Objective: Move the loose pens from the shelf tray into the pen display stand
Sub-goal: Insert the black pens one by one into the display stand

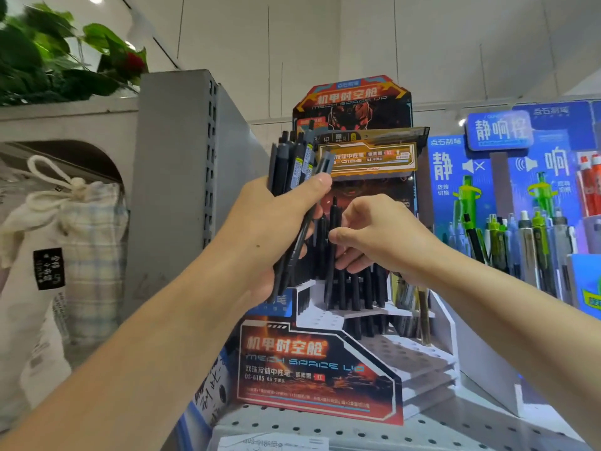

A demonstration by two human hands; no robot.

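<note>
Pens [294, 167], black and bundled, are gripped upright in the left hand [276, 229], its fingers curled round them, beside the pen display stand [320, 362]. One standing pen [332, 255] is pinched by the right hand [374, 236] above the stand's stepped tiers, on the perforated shelf [422, 431].

you get bright, even ceiling light with soft shadows, motion blur on the leaves [48, 56] and blue signs [499, 130], and wide-angle bending at the edges.
</note>
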